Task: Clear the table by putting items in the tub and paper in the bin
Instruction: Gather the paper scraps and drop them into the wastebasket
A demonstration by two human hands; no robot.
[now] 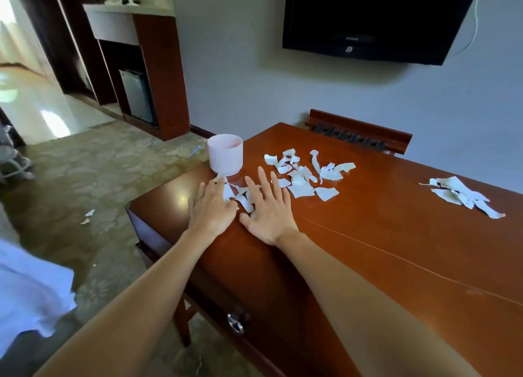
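white paper scraps (300,175) lie at 12 o'clock on the table (396,249), light and flimsy. left hand (210,209) and right hand (268,206) flat, fingers spread; rake together, pinch bunches.

Glossy wooden table (368,235) carries torn paper scraps (302,175), a second heap (464,195) well apart (far right), and a ribbed pink cup (225,154), seemingly empty.

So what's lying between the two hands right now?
In the head view, a few torn paper scraps lie on the wooden table between the left hand and right hand, both flat and open.
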